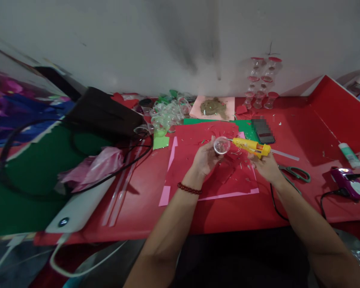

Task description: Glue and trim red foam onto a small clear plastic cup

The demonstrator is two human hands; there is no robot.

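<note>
My left hand [204, 159] is closed around a small clear plastic cup [221, 145], tilted so its mouth faces me. My right hand [265, 165] grips a yellow glue gun [252, 147], held level with its nozzle pointing left and touching the cup's rim. Both hands hover over a red paper sheet [210, 176] littered with paper scraps, which lies on a pink sheet [165, 195]. A red bead bracelet [189, 189] circles my left wrist.
Green-handled scissors [295, 173] lie right of my right hand, a phone [264, 132] behind it. A pile of clear cups [168, 114], stacked cups [259, 86], a black bag [103, 114], a white laptop [78, 208], a glue bottle [350, 155] and a purple device [349, 183] surround the red table [303, 200].
</note>
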